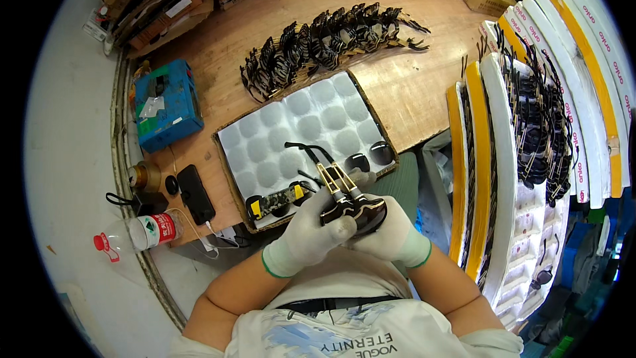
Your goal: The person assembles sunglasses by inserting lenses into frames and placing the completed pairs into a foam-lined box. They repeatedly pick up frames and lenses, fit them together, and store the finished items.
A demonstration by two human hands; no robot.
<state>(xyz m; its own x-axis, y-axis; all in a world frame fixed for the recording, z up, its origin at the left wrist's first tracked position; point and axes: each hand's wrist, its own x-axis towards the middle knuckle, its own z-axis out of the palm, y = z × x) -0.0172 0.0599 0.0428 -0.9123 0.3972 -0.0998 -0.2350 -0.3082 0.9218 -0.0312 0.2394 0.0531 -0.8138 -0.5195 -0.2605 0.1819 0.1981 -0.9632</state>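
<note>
While my forearms angle in from below, my left hand (310, 233) and right hand (387, 231) (both gloved) clasp 1 pair of sunglasses (352, 209) just above my lap, its arms pointing toward the white tray (301, 119).

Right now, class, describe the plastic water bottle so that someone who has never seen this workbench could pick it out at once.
Start at the wooden workbench and go to its near left corner, by the black phone. There the plastic water bottle lies on its side at the table's edge. It is the only clear item there, with a red cap and red label, unlike the dark sunglasses in the gloved hands.
</note>
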